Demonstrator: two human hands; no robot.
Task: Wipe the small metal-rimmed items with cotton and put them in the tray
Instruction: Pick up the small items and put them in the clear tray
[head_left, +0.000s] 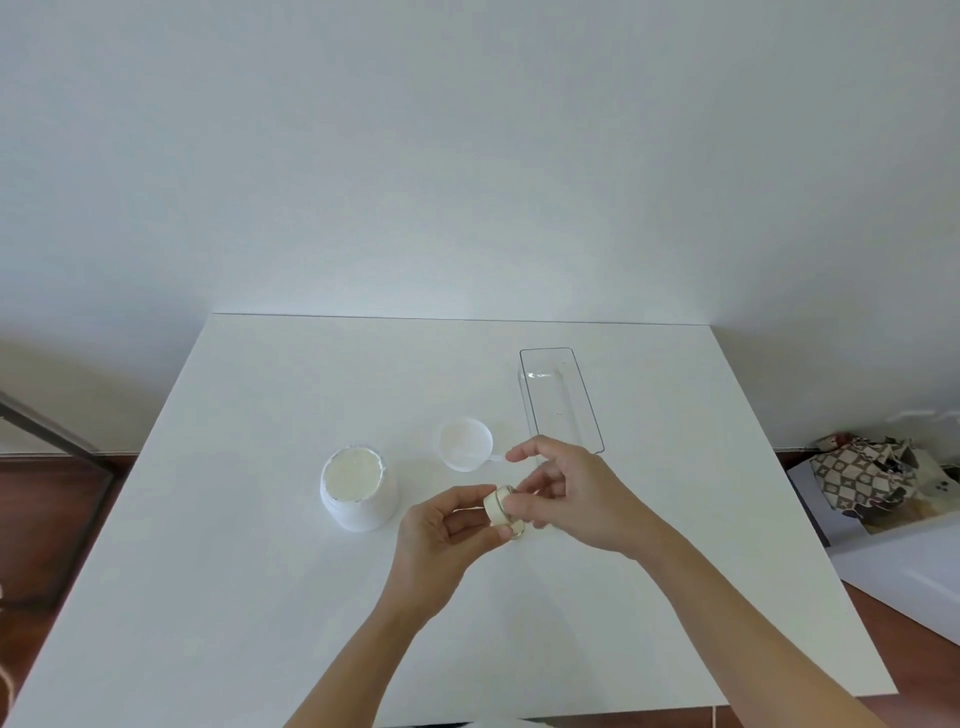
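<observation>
Left hand (441, 525): grip grasping a small cream round item (497, 506), pinched between thumb and fingertips above the worktop (249, 545).
Right hand (569, 493): fingers curled at the far side of the same item, apparently pinching its metal rim (515, 531) or a bit of cotton against it; no cotton can be made out, so what this grip holds is not certain. Index finger extended.
Item position: in the air between both hands, near the front of the tray, not yet in it.
Tray (563, 358): clear, oblong, lying beyond the right hand; nothing visible inside.
White tub (358, 493): open, pale contents, left of the hands.
Small cup (465, 444): white, between the tub and the tray.
Stage (judged): wiping the first item; placing remains.
Risk 1: the item may slip from a light fingertip pinch, the smooth rim giving little hold.
Risk 2: the right wrist, swinging toward the tray, may knock the small cup.
Risk 3: the transparent tray wall is hard to see, so the item may strike it.
</observation>
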